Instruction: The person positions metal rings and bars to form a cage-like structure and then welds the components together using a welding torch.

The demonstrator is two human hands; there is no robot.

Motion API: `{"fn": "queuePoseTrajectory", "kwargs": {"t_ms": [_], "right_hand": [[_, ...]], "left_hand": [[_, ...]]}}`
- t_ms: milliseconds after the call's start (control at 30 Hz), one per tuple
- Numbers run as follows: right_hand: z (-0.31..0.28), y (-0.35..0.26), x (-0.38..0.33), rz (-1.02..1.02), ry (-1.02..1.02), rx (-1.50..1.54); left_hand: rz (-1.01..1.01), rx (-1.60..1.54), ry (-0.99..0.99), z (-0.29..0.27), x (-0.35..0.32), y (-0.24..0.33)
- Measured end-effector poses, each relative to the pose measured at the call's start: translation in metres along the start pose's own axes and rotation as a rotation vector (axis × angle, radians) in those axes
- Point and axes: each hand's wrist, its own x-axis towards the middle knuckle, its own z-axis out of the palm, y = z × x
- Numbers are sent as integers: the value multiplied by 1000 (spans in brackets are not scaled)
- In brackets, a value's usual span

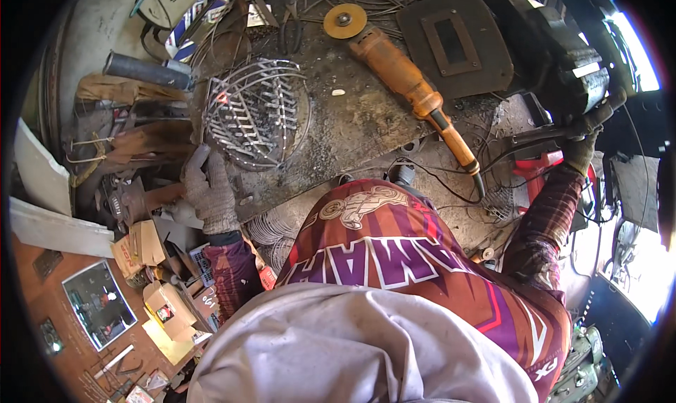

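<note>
The left hand (209,192), in a grey work glove, rested at the left edge of the worktop (352,121), its fingers curled narrowly around a small grey piece that could not be made out clearly. Just beyond it, touching or nearly touching the fingertips, lay a round wire grille (255,113) with parallel bars, flat on the worktop near that left edge. The right hand (583,146), also gloved, was stretched out well past the right edge of the worktop and closed around a dark handle (556,132) beside a heavy black machine (563,51). Between the two hands, an orange angle grinder (408,86) lay diagonally across the middle of the worktop, its yellow disc (345,21) toward the far edge. A dark welding mask (454,44) lay face up near the far right corner, just beside the grinder. Cardboard boxes (151,262) and scraps were piled below the left edge.
</note>
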Motion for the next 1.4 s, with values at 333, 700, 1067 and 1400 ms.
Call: {"fn": "queuePoseTrajectory", "kwargs": {"t_ms": [333,700,1067,1400], "right_hand": [[6,-47,-52,115,235,-225],[131,-275,-128,-96,718,176],[209,-361,-178,-261,282,99],[249,-370,-216,-365,-157,132]], "left_hand": [[-5,-87,38,5,-7,-18],[-71,231,33,-14,15,-90],[-192,432,-256,6,67,-118],[-161,347,-182,7,55,-118]]}}
